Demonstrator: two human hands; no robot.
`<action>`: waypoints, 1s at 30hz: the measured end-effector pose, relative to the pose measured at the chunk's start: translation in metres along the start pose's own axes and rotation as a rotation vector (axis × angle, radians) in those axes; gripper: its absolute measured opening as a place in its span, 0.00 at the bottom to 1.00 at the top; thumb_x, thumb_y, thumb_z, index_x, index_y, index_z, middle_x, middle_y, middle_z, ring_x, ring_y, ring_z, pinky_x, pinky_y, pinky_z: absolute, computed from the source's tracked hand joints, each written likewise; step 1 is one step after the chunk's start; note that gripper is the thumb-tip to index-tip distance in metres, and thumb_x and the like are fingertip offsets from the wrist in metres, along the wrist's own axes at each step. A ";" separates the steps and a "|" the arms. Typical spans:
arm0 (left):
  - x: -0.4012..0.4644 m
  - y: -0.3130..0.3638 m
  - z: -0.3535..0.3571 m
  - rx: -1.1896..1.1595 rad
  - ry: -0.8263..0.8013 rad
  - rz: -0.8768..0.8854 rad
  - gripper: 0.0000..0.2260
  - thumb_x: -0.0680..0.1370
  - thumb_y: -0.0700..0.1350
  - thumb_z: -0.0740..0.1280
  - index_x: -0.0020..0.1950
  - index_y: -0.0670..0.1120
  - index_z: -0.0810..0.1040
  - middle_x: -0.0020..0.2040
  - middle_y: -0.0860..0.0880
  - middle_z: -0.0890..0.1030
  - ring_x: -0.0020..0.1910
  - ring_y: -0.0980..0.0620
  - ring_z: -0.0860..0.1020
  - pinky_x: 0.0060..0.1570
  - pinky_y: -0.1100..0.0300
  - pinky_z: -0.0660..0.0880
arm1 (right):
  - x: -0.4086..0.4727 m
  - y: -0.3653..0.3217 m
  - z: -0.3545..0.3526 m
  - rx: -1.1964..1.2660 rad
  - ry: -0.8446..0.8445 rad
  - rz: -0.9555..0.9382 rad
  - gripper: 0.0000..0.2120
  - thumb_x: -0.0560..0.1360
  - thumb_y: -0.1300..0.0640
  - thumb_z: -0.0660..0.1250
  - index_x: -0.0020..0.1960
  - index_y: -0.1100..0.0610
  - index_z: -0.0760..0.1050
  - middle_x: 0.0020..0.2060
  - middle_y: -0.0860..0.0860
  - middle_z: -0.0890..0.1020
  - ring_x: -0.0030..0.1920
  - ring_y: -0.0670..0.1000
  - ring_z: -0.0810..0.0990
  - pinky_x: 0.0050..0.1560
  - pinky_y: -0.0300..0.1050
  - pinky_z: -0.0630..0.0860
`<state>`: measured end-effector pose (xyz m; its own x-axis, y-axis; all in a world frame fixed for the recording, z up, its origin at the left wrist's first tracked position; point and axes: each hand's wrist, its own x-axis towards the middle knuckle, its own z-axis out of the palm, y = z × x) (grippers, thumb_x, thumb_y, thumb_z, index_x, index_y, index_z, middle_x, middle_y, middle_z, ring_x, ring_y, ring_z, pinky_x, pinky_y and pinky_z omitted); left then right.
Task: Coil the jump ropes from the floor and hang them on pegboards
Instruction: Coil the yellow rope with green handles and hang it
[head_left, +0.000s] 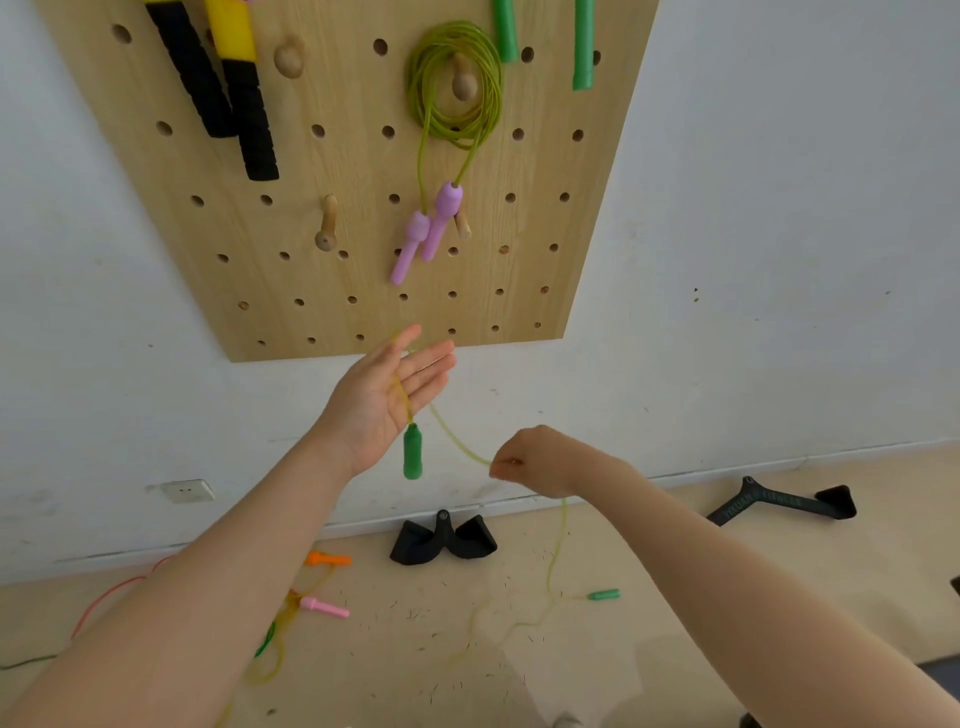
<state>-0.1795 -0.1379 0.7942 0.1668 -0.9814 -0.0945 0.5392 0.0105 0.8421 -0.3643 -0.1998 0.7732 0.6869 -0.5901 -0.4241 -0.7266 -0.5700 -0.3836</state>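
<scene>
A thin yellow-green jump rope (457, 439) runs across my left hand (384, 400), which is raised palm up with straight fingers below the wooden pegboard (332, 291). One green handle (412, 451) hangs from that hand. My right hand (540, 460) pinches the same rope lower and to the right. From there the rope drops to the floor, where its other green handle (604, 594) lies. A coiled green rope (454, 83) with purple handles (426, 228) hangs on a peg.
Black-and-yellow handles (223, 88) and green handles (540, 36) hang at the board's top. Free wooden pegs (327, 228) stick out. On the floor lie orange (327, 559) and pink (324, 606) handles with loose ropes, and black cable-machine handles (441, 540) (784, 501) by the wall.
</scene>
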 end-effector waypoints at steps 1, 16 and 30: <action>0.000 -0.002 0.004 0.070 -0.015 -0.018 0.18 0.83 0.45 0.52 0.72 0.44 0.61 0.59 0.43 0.79 0.61 0.46 0.77 0.58 0.55 0.75 | -0.004 -0.012 -0.002 -0.058 -0.041 -0.040 0.14 0.80 0.53 0.57 0.44 0.59 0.77 0.37 0.48 0.74 0.40 0.49 0.70 0.43 0.42 0.66; -0.024 -0.012 0.063 0.427 -0.336 -0.313 0.18 0.80 0.56 0.49 0.42 0.46 0.71 0.25 0.54 0.58 0.20 0.58 0.53 0.22 0.65 0.49 | -0.046 -0.006 -0.072 0.413 0.528 -0.338 0.08 0.68 0.57 0.74 0.38 0.57 0.75 0.26 0.45 0.71 0.31 0.48 0.67 0.35 0.39 0.65; -0.008 -0.041 0.101 -0.185 0.115 0.029 0.19 0.83 0.46 0.50 0.75 0.53 0.55 0.50 0.46 0.84 0.41 0.48 0.83 0.40 0.55 0.80 | -0.087 0.025 -0.039 0.040 -0.048 -0.191 0.18 0.81 0.60 0.52 0.70 0.54 0.65 0.33 0.47 0.74 0.30 0.41 0.71 0.33 0.33 0.67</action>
<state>-0.2857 -0.1495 0.8141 0.2718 -0.9521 -0.1399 0.6731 0.0842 0.7348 -0.4419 -0.1849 0.8327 0.8114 -0.4453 -0.3785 -0.5839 -0.6455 -0.4923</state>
